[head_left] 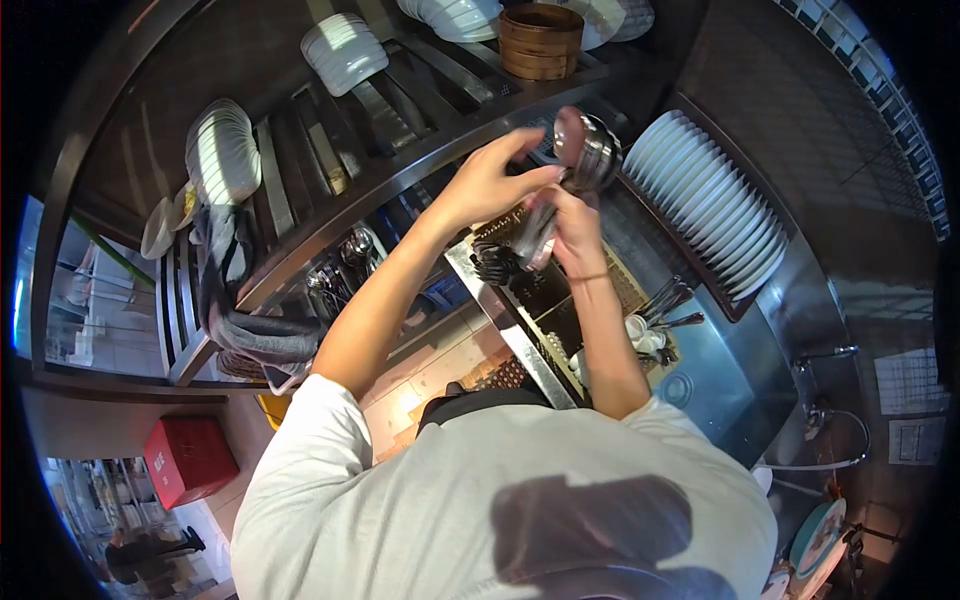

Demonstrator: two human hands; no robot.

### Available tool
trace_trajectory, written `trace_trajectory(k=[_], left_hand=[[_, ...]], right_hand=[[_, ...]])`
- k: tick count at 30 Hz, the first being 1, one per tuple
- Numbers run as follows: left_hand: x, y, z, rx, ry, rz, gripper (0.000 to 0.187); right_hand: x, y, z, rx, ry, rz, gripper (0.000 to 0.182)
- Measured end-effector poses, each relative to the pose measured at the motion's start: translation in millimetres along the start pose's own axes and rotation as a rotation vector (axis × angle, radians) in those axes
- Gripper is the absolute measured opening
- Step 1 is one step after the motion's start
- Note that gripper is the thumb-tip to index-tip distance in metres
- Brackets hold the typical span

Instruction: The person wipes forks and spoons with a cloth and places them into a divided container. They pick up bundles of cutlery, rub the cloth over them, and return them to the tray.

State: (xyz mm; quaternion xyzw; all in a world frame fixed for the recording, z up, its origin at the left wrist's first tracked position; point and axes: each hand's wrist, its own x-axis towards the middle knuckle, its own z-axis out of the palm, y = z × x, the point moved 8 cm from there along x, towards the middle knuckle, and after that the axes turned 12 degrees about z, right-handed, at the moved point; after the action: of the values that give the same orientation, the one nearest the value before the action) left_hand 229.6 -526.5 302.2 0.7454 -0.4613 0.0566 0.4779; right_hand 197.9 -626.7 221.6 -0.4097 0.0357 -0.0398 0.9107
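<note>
My right hand (572, 228) is wrapped around a bundle of metal spoons (598, 155). The spoon bowls point up and away, and the handles stick out below the fist. Beside the bundle, my left hand (497, 178) has its fingers apart, with the thumb close to the spoons at my right fist. Beneath both hands lies a tan dish rack (628, 290). A cluster of dark-looking cutlery (492, 262) rests at the rack's left edge. More metal cutlery (670, 300) and small white pieces (645, 335) sit at its right side.
White plates (705, 205) stand upright in a row at the right, above a steel sink (735, 365). On the slatted shelf (375, 110) are stacked white bowls (344, 52) and a bamboo steamer (540, 42). A grey cloth (262, 338) hangs at the left, near more spoons (355, 245).
</note>
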Motion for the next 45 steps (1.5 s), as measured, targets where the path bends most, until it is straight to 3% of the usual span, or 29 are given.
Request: trace_trajectory(k=[1,3,5,7,10,13,15,17,19,20,22,23,24,25,27,28,30,33,35,37,39,41,42,43,44,45], left_hand=[[-16,-22,-3,-0.003,-0.072,-0.057,0.048],[-60,-63,11,0.238,-0.436,-0.203,0.040],[-94,-91,32,0.181,-0.544,-0.286,0.037],[-100,-100,45,0.219,-0.575,-0.319,0.035],[-92,-100,47,0.208,-0.619,-0.335,0.030],[-88,-89,54,0.246,-0.636,-0.244,0.023],[-81,-77,46,0.516,-0.546,-0.138,0.023],[-82,-89,34,0.419,-0.435,-0.080,0.024],[-79,-103,5,0.245,-0.205,-0.197,0.026],[-78,-104,-11,0.213,-0.153,-0.311,0.026],[-68,-86,-45,0.232,-0.070,-0.339,0.024],[-62,-76,-61,0.256,-0.035,-0.359,0.024],[-54,-55,-75,0.185,0.030,-0.326,0.027],[-48,-37,-88,0.116,0.098,-0.294,0.030],[-41,-16,-108,0.100,0.112,-0.355,0.031],[-39,14,-112,0.027,0.134,-0.398,0.028],[-49,45,-107,-0.153,0.219,-0.456,0.025],[-84,65,-118,-0.291,0.340,-0.491,0.026],[-128,62,-129,-0.414,0.441,-0.697,0.028],[-164,64,-135,-0.664,0.477,-0.687,0.031],[-211,49,-192,-0.215,0.553,-0.598,0.029],[-259,62,-273,0.698,0.641,-0.477,0.024],[-285,61,-303,0.984,0.714,-0.378,0.034],[-311,45,-325,1.325,0.657,-0.584,0.045],[-329,27,-336,1.391,0.615,-0.756,0.054],[-348,-3,-342,1.130,0.369,-1.064,0.054]], right_hand=[[-1,0,-11,-0.034,0.064,0.060,0.012],[-12,-9,-27,0.096,0.102,-0.003,0.011],[-11,-6,-42,0.240,0.110,0.167,0.010],[-11,-4,-63,0.241,0.097,0.164,0.011],[-37,-23,-69,0.046,0.273,-0.054,0.017],[-48,-28,-68,-0.011,0.221,-0.129,0.022],[-61,-38,-53,-0.038,0.176,-0.157,0.022],[-65,-40,-48,-0.122,0.175,-0.150,0.022],[-65,-36,-46,-0.120,0.159,-0.124,0.024],[-63,-34,-44,-0.268,0.158,-0.153,0.024],[-65,-42,-20,-0.570,0.072,-0.231,0.031],[-65,-46,-11,-0.569,0.062,-0.234,0.031],[-61,-37,1,-0.143,-0.135,-0.079,0.035],[-56,-28,13,0.067,-0.235,0.009,0.032],[-44,-13,36,0.166,-0.289,-0.015,0.029],[-39,-9,48,0.070,-0.292,-0.101,0.027],[-64,-30,99,-0.831,-0.116,-0.572,0.041],[-73,-2,146,-0.724,-0.247,-0.491,0.042],[-84,25,162,-0.620,-0.347,-0.491,0.041],[-85,95,161,0.184,-0.483,0.281,0.031],[-110,103,169,-0.298,-0.570,0.200,0.017],[-127,118,169,-0.235,-0.654,0.261,0.014],[-140,122,176,-0.061,-0.618,0.309,0.015],[-146,137,173,-0.030,-0.577,0.396,0.016],[-153,152,171,0.005,-0.532,0.481,0.017],[-155,178,164,-0.066,-0.548,0.556,0.015]])
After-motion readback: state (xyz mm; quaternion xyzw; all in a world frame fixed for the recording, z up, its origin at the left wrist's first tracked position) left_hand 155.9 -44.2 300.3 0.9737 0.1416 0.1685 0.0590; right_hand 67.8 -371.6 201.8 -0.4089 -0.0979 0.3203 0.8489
